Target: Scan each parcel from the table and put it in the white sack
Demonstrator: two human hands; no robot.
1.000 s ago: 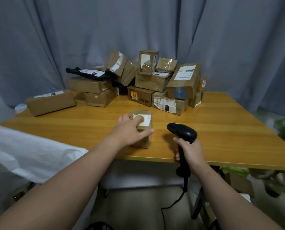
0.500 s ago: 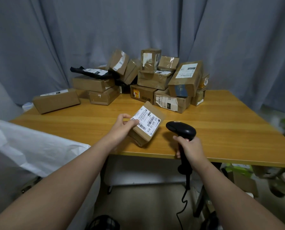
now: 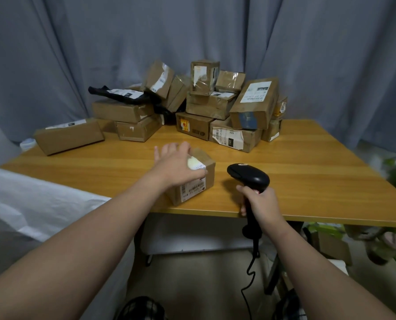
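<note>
Fingers of the left hand lie spread and mostly straight across the top of the small parcel, thumb along its near right edge, pressing on it more than clasping it. Half a second ago this hand had the box tipped up with its barcode label turned toward the scanner; now the box sits down on the table close to the front edge, the label folded over its top and near face. That tilt and return probably means the scan has been tried, so I judge the next step to be carrying this 1 parcel left to the sack, though nothing here shows whether the read was good.

Just to the parcel's right, the right hand is clenched round the scanner's handle, head aimed forward over the table, cable hanging below.

At the far edge the pile of parcels waits, with 1 long box lying apart on the left and a black mailer on top of the stack.

Only a white sack serves as a container; its cloth shows beside the table's left end, and its inside is hidden, so what it holds cannot be told.
</note>
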